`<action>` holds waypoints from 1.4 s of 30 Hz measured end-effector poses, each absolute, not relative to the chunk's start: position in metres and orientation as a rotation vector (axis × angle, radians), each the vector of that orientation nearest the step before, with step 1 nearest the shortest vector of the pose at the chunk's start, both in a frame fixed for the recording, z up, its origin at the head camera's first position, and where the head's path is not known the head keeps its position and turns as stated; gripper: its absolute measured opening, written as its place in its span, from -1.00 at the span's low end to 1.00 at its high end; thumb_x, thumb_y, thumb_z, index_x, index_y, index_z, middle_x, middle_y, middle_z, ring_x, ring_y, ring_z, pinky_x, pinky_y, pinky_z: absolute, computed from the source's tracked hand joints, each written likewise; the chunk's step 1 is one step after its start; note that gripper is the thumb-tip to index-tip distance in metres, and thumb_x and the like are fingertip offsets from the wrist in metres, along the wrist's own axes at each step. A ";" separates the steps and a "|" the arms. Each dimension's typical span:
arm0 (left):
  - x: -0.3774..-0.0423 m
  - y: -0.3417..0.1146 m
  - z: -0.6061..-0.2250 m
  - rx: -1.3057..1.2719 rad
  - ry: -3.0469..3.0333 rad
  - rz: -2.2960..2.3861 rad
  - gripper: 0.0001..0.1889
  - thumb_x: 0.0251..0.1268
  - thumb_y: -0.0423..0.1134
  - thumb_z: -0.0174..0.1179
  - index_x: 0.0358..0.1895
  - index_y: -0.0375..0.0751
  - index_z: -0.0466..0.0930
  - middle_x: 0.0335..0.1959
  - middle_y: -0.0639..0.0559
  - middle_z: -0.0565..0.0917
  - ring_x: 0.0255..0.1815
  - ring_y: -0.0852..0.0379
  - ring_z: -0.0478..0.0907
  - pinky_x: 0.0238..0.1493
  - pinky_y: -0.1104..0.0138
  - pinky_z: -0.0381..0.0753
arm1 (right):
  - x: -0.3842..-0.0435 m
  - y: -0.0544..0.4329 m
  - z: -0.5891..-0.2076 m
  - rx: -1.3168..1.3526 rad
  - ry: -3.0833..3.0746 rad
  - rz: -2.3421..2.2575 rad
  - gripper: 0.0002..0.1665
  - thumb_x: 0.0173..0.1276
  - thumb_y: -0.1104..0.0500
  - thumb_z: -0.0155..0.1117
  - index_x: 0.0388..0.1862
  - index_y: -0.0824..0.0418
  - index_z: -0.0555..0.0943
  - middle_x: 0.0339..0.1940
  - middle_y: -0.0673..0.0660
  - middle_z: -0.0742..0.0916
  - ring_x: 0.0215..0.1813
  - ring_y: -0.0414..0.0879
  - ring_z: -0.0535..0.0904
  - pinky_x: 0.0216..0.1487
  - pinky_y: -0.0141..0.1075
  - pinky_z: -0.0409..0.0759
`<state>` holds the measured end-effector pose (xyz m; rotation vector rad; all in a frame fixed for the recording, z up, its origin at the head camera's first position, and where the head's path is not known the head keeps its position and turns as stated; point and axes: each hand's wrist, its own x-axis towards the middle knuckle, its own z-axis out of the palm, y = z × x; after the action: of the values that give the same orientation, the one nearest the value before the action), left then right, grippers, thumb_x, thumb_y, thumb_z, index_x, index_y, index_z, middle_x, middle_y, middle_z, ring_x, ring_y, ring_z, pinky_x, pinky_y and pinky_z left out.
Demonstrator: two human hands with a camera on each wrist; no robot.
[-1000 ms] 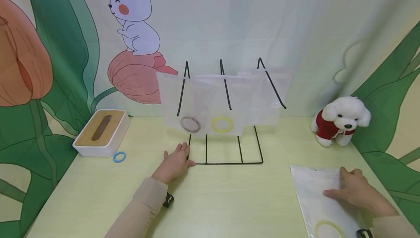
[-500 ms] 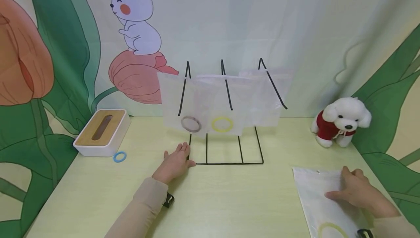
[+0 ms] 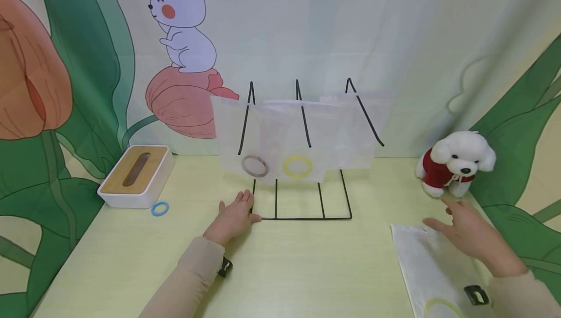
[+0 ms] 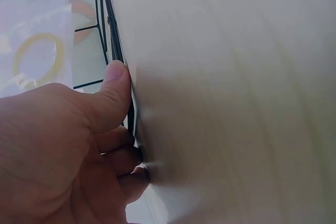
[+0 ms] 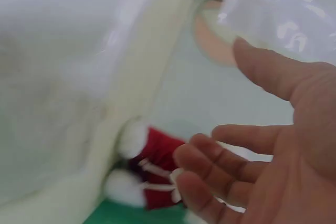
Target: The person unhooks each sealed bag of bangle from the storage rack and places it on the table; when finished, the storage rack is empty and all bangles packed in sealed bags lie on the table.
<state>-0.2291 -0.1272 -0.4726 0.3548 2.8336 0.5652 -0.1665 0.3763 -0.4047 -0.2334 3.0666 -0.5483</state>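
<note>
My left hand (image 3: 232, 218) rests on the front left corner of a black wire rack (image 3: 307, 218), its fingertips and thumb along the base wire in the left wrist view. Zip bags hang from the rack's hooks: a left bag (image 3: 230, 130) with a brownish ring (image 3: 254, 166), a middle bag (image 3: 285, 133) with a yellow ring (image 3: 297, 167), and a right bag (image 3: 357, 133). My right hand (image 3: 473, 235) is lifted above another zip bag (image 3: 431, 264), which lies on the table with a yellow-green ring (image 3: 442, 302) inside. Its fingers hold nothing.
A white plush dog (image 3: 460, 155) in a red top sits at the back right, beyond my right hand. At the left stand a white box with a wooden lid (image 3: 140, 177) and a blue ring (image 3: 159, 209). A printed curtain (image 3: 280, 30) hangs behind the table (image 3: 302, 264).
My right hand has let go of the flat zip bag and moved up and forward toward the plush dog. The left hand stays on the rack's corner.
</note>
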 end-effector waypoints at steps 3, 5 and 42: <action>-0.229 -0.127 -0.473 0.354 2.831 0.569 -0.24 0.42 0.00 0.12 0.50 -0.37 0.07 0.55 -0.22 0.00 0.55 -0.12 -0.10 0.32 -0.38 -0.17 | -0.173 0.360 -0.394 -0.313 3.119 -0.638 -0.13 0.39 -0.09 0.25 0.29 0.61 0.27 -0.07 0.49 0.49 -0.10 0.33 0.49 -0.17 0.13 0.52; -0.229 -0.127 -0.473 0.357 2.826 0.576 -0.24 0.42 -0.01 0.12 0.50 -0.38 0.06 0.55 -0.22 0.00 0.55 -0.13 -0.10 0.32 -0.39 -0.17 | -0.177 0.350 -0.386 -0.345 3.148 -0.670 -0.18 0.40 -0.08 0.25 0.30 0.57 0.30 -0.09 0.42 0.50 -0.12 0.28 0.50 -0.17 0.10 0.52; -0.228 -0.128 -0.471 0.348 2.829 0.560 -0.24 0.43 -0.01 0.09 0.51 -0.35 0.03 0.55 -0.21 -0.03 0.56 -0.12 -0.12 0.33 -0.37 -0.17 | -0.278 0.262 -0.336 -0.263 3.301 -1.690 -0.35 0.48 -0.06 0.12 0.42 0.25 0.36 0.20 0.24 0.51 0.24 0.11 0.45 0.19 -0.03 0.44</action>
<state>-0.2277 -0.1281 -0.4710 0.3484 2.8285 0.5602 -0.2776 0.2618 -0.3361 -0.2635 3.3007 -1.6900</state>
